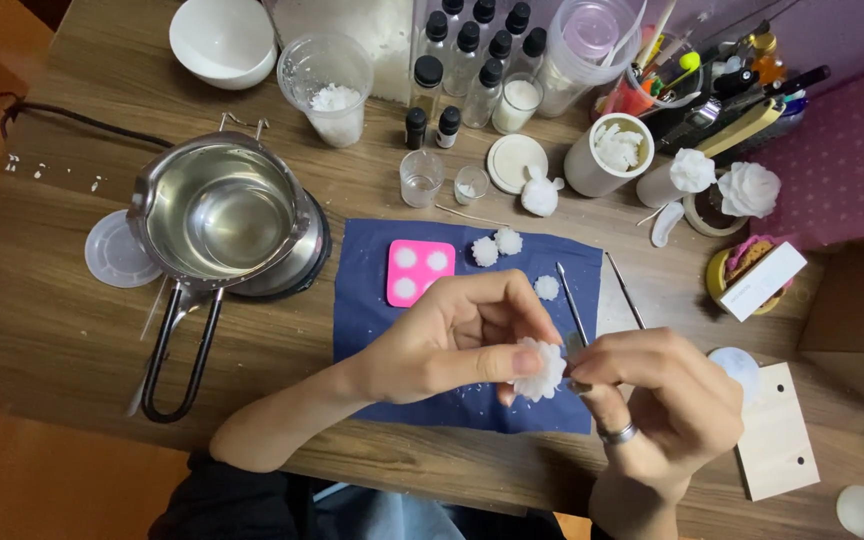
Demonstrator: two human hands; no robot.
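The left hand point(447, 345) holds a small white wax flower point(540, 368), with its fingers point(522, 362) pinched shut around it. The right hand point(667, 395) is just beside it, and its fingers point(602, 372) are closed on a thin metal tool point(572, 305) that sticks up and away from the person. The tool's lower end touches the flower, right between the two sets of fingers. A silver ring point(617, 434) sits on one finger of the right hand. Under the fingers lies a dark blue cloth point(372, 300) on the wooden surface point(52, 320). Just past the left fingers, on the cloth, is a pink mold point(420, 272) with white wax in its round holes. Near it are three more little white wax flowers point(497, 245), and one of them lies close to the tip of the tool. Another thin stick point(627, 292) lies beside the right fingers, at the edge of the cloth. Far to the left of the fingers stands a shiny metal pot point(217, 215) with clear liquid in it and a long black handle. Farther away, behind the cloth, are small bottles with black caps point(472, 60), a white bowl point(222, 40) and a clear cup point(327, 90) with white bits inside.
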